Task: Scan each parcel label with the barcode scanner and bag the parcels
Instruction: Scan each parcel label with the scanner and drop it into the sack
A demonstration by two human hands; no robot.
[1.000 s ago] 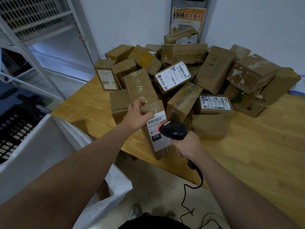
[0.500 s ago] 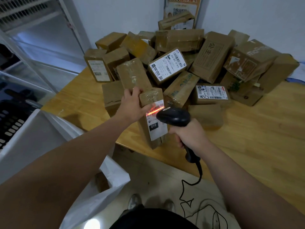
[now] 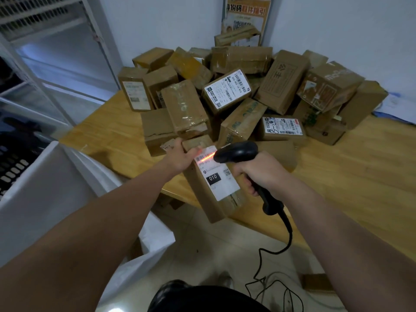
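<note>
My left hand (image 3: 182,156) grips the top end of a brown cardboard parcel (image 3: 209,199), tilted over the table's near edge. Its white label (image 3: 217,176) faces up, marked "010". My right hand (image 3: 258,171) holds a black corded barcode scanner (image 3: 238,152) just right of the label's top. An orange-red scan line (image 3: 206,156) lies across the barcode there. A white bag (image 3: 74,176) stands open at the left, below the table edge. A heap of brown parcels (image 3: 236,91) covers the far part of the wooden table (image 3: 360,176).
White metal shelving (image 3: 45,52) stands at the far left. A black perforated crate (image 3: 13,161) sits behind the bag. An orange poster (image 3: 245,16) leans on the wall behind the heap. The scanner's cable (image 3: 283,251) hangs down to the tiled floor by my feet.
The held parcel has come nearer to me and over the table's edge. The scanner has shifted to the label's upper right, and the scan line now crosses the barcode.
</note>
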